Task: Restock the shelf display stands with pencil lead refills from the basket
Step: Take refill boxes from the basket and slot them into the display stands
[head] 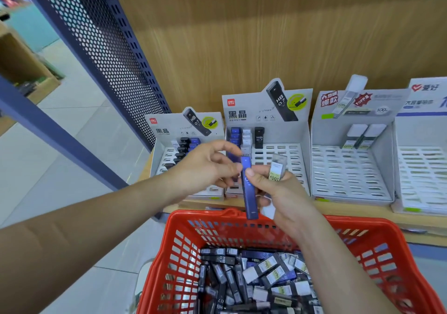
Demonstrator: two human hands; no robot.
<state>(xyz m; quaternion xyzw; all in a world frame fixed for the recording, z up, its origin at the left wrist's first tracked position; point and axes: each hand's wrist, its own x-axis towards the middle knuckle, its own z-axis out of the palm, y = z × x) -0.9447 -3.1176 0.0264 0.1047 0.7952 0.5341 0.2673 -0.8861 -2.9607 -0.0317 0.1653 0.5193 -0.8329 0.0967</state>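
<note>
Beside the blue refill, right hand half-hides a clear refill.

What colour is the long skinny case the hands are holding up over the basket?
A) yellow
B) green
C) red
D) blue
D: the refill case that the right hand grips with its thumb, above the red basket, is dark blue.
</note>
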